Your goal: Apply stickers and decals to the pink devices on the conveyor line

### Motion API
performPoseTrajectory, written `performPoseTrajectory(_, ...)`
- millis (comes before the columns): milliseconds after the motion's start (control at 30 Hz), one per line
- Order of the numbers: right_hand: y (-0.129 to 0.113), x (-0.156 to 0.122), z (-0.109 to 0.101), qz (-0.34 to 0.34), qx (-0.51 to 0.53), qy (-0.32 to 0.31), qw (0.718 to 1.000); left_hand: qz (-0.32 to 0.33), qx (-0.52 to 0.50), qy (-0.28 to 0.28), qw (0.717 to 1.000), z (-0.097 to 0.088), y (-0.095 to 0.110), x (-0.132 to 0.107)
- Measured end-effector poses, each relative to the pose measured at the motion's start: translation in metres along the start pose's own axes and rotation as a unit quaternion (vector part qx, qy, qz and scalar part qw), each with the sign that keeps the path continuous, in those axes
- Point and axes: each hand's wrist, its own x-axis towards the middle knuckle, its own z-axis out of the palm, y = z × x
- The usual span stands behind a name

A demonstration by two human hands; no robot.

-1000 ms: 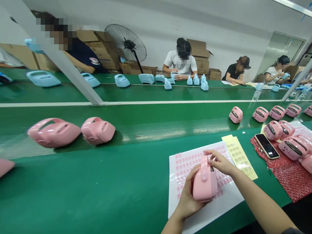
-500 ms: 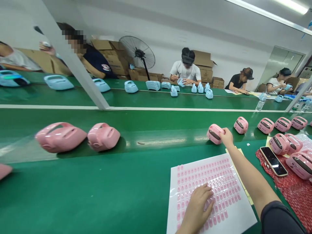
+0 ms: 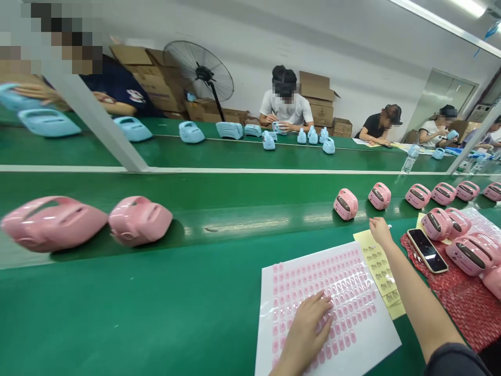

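Note:
My left hand (image 3: 307,326) lies with its fingers stretched out on a white sheet (image 3: 376,334) bearing rows of small pink oval stickers. My right hand (image 3: 380,231) is held over the table beyond a yellow sticker sheet (image 3: 378,263). Its fingers are curled in and nothing shows in them. Just past it, to the left, a pink plastic housing (image 3: 346,204) with a dark oval panel stands on the green belt. Another pink housing (image 3: 379,196) is to its right, apart from the hand.
On the right, a phone (image 3: 427,250) and several pink housings (image 3: 472,254) lie on red bubble wrap (image 3: 465,303). Two pink housings (image 3: 141,222) stand at the left of the belt. Across a white rail (image 3: 235,171), co-workers sit among blue housings (image 3: 191,132).
My right hand has let go of the pink housing and drawn back toward me, to its right. The housing stays on the belt. My left hand still rests on the sheet.

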Motion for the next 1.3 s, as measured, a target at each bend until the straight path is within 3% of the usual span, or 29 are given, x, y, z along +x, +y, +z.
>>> performPoseTrajectory(100, 0.020, -0.035, -0.006, 0.012, -0.052, -0.019, 0.998, 0.005, 0.006, -0.003, 1.000, 0.002, -0.001, 0.002)
performPoseTrajectory(233, 0.023, -0.063, -0.004, 0.024, -0.087, -0.030, 0.995, 0.004, 0.019, -0.013, 1.000, 0.002, -0.001, 0.003)
performPoseTrajectory(567, 0.012, -0.071, 0.011, 0.111, -0.018, 0.045, 0.993, -0.006, 0.013, -0.020, 1.000, -0.002, 0.001, 0.004)
performPoseTrajectory(733, 0.017, -0.078, 0.014, 0.096, 0.070, 0.105, 0.987, -0.015, -0.020, -0.020, 0.999, 0.000, 0.001, 0.003)
performPoseTrajectory(867, 0.020, -0.080, 0.013, 0.074, 0.142, 0.143, 0.977, -0.070, -0.060, -0.028, 0.995, -0.007, 0.008, -0.004)
performPoseTrajectory(967, 0.023, -0.082, 0.013, 0.067, 0.179, 0.154, 0.970, -0.148, -0.127, 0.025, 0.980, -0.028, 0.003, 0.000)
performPoseTrajectory(1033, 0.026, -0.084, 0.013, 0.064, 0.192, 0.154, 0.967, -0.223, -0.192, 0.108, 0.950, -0.052, -0.014, 0.012)
performPoseTrajectory(1100, 0.030, -0.085, 0.014, 0.065, 0.195, 0.152, 0.967, -0.325, -0.284, 0.232, 0.871, -0.082, -0.044, 0.027)
performPoseTrajectory(1300, 0.040, -0.088, 0.019, 0.079, 0.170, 0.126, 0.974, -0.428, -0.261, 0.403, 0.766, -0.174, -0.151, 0.058)
